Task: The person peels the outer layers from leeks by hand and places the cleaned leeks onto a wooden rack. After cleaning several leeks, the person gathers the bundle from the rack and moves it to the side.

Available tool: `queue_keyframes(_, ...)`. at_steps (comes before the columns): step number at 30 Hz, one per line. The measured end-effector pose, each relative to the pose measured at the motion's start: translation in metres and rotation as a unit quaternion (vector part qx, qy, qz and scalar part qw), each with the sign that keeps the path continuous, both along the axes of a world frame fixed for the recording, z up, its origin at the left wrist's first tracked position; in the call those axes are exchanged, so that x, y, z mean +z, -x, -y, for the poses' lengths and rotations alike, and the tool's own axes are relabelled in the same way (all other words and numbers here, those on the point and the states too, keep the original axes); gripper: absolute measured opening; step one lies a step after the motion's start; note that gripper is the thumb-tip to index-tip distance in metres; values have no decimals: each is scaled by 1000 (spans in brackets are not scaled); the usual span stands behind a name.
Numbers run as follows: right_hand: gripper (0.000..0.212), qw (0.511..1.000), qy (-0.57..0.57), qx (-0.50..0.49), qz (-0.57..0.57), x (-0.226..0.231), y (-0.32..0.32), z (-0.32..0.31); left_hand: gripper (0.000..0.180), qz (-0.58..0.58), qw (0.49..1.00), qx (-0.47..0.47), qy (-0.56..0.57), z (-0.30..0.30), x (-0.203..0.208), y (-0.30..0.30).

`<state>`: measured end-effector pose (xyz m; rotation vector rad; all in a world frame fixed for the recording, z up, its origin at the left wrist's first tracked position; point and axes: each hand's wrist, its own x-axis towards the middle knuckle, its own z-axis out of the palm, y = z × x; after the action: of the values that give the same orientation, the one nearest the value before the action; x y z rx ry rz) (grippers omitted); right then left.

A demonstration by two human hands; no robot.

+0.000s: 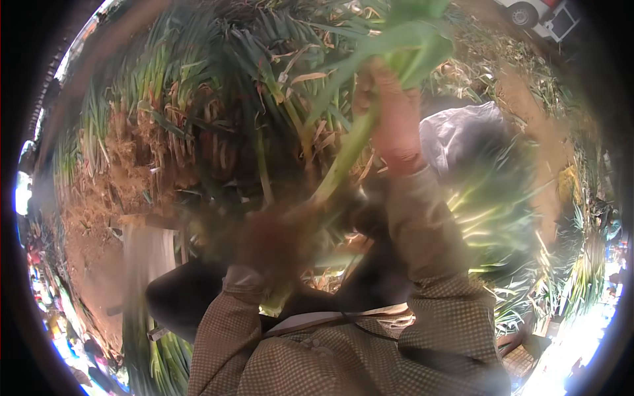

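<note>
Holding a long pale-green leek stalk with broad leaves [347,155] at upper centre, the right hand [394,115] wraps it; blur hides the left hand's [274,234] grip at frame centre — uneven pulling could, I judge, snap the stalk.

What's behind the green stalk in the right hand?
Behind the stalk, piled leafy stalks show, some dry. The right hand and blurred left hand cover whatever lies directly behind them.

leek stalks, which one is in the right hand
The thick pale green leek stalk slanting down from the right hand; the heaped green leeks lie beyond.
</note>
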<state>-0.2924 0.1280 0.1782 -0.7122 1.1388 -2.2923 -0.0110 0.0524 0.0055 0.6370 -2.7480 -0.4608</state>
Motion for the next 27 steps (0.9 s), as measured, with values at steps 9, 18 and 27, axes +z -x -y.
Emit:
queue_keyframes(9,49,990,103,62,78,1,23,-17,35,258,933,201,-151,64,-88,-131)
queue_keyframes(18,45,953,2,236,190,-21,-37,22,42,-349,807,-119,-462,40,123,75)
queue_keyframes(27,47,958,65,235,151,-23,-59,34,36,-362,927,74,-63,14,124,105)
